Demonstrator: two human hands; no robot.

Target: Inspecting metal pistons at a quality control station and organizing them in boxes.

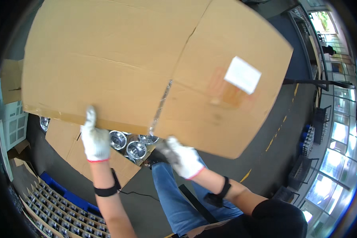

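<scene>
A large brown cardboard sheet [107,51], creased, with a strip of clear tape and a white label [242,75], fills the upper view at a tilt. My left hand [95,141], in a white knitted glove, grips its near edge, thumb on top and fingers underneath. At the same edge, right of the tape, my gloved right hand [182,156] is closed on the cardboard, its fingers slightly blurred. Below the sheet, between my hands, shiny round metal parts [136,150] show in an open carton [91,152]; the sheet hides the rest of them.
At lower left, rows of small metal parts [63,216] sit between cardboard dividers beside a blue pallet [67,194]. A pale plastic crate [16,127] stands at the left. A black cable [141,194] lies on the grey floor. Dark carts [301,170] line the right, past a yellow dashed line.
</scene>
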